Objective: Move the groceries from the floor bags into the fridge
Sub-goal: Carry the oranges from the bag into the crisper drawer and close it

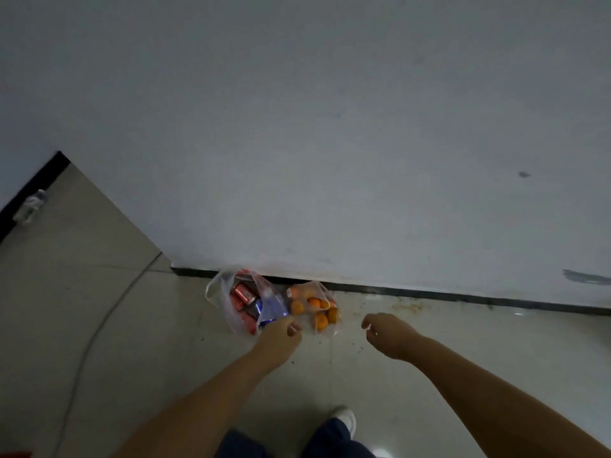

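Two clear plastic bags lie on the tiled floor against the wall's dark skirting. The left bag (228, 302) holds several red and blue drink cans (246, 299). The right bag (325, 294) holds several oranges (320, 320). My left hand (281, 335) reaches down over the near edge of the can bag, fingers loosely curled and holding nothing. To the right of the orange bag hangs my right hand (386, 335), its fingers also loosely curled and empty. No fridge shows in this view.
A white wall (330, 143) fills the upper view. A thin white cable (99, 325) curves across the floor at the left. A small white object (31, 206) sits by the far left skirting. My shoe (345, 419) stands on the tiles below the bags.
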Tool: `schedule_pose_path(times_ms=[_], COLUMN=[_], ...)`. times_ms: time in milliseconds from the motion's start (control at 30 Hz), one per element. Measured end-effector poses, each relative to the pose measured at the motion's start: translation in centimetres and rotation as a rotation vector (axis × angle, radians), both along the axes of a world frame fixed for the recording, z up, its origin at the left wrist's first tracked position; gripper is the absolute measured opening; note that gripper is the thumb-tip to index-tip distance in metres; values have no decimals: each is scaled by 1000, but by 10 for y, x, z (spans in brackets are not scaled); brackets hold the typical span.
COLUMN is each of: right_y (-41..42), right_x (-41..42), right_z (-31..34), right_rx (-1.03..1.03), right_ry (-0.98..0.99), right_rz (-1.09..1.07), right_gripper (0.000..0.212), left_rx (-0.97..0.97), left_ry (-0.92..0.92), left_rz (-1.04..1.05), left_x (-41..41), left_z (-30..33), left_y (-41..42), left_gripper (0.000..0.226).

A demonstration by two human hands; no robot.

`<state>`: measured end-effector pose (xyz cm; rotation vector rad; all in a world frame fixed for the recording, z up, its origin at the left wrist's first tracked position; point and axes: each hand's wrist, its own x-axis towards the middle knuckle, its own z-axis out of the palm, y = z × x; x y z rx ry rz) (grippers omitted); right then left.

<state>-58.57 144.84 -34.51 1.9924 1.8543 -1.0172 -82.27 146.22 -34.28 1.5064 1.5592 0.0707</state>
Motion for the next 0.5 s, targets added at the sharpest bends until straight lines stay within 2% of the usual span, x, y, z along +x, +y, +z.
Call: schedule_pose_path(times_ms=[167,333,433,500], right_y=[48,100,125,142], right_x=[-12,-17,-15,-13], right_z=[-120,-278,-374,-431], right_rx=[-86,-89,-88,-84], right_ry=[38,81,111,157], right_rz=[-40,-117,-144,-139], right_gripper=[31,30,26,18], left_rx=[-107,-90,-25,30], left_ry=[-18,2,-25,64], left_rz=[-98,-258,-432,-615], left_x=[19,49,70,83], left_z=[-108,-267,-360,-419], left_y=[50,110,133,145], left_gripper=[19,22,19,22])
